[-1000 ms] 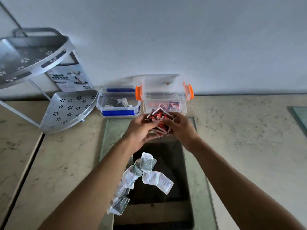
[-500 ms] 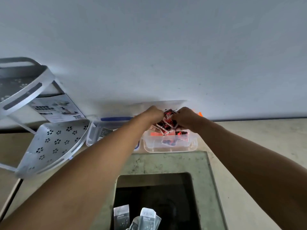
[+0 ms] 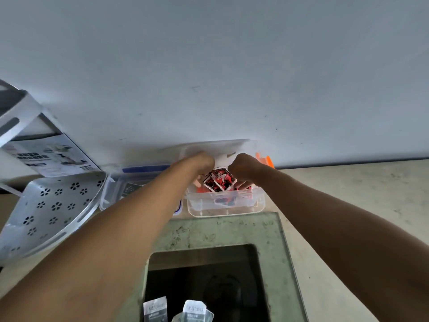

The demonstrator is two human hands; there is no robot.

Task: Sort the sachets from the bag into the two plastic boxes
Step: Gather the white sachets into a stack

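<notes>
A bunch of red sachets [image 3: 220, 180] sits at the mouth of the clear box with orange latches [image 3: 226, 206], against the wall. My left hand [image 3: 199, 164] and my right hand [image 3: 245, 168] both hold the bunch from either side, fingers curled down into the box. More red sachets show through the box's front wall. To its left stands the clear box with blue latches [image 3: 116, 190], partly hidden by my left forearm, with a grey sachet inside. Several silver sachets [image 3: 176, 310] lie at the bottom edge of the view.
A grey perforated metal corner rack [image 3: 50, 210] with a product card stands at the left. A dark glass panel [image 3: 206, 275] set in a green-grey slab lies in front of the boxes. Marble counter runs to the right.
Both hands carried the red sachets forward from above the dark panel to the orange-latched box and lowered them into its opening. The camera tilted up, so the silver sachets dropped to the bottom edge.
</notes>
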